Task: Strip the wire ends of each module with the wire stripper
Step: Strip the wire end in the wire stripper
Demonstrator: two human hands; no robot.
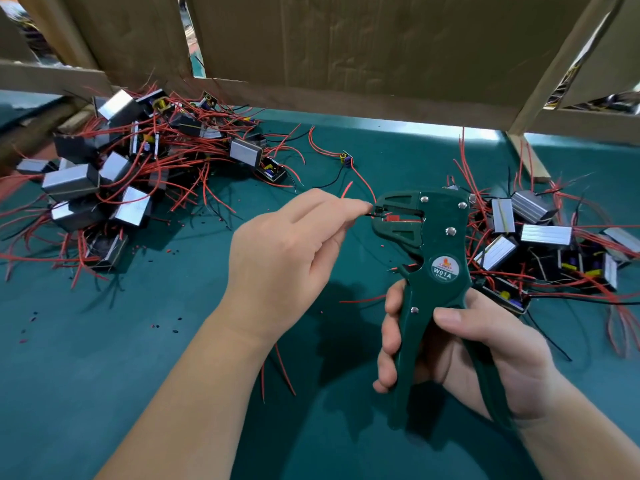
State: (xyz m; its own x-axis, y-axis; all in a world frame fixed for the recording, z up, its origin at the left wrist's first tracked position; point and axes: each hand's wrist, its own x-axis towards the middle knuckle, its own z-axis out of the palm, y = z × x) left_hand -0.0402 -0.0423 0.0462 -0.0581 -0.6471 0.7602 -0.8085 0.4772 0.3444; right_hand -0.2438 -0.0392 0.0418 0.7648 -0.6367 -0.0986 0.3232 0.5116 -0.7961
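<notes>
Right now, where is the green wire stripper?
Right of centre in the head view, the wire stripper stands upright in the right hand, its head at the black wire pinched by the left hand.

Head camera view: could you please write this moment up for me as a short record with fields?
left hand: pinches a thin wire end, which reaches into the tool's mouth
right hand: grips the handles of the green wire stripper, held upright
left pile: modules tangled in red wires
right pile: more modules with wires
table: green surface strewn with small insulation bits
behind: cardboard panels
</notes>
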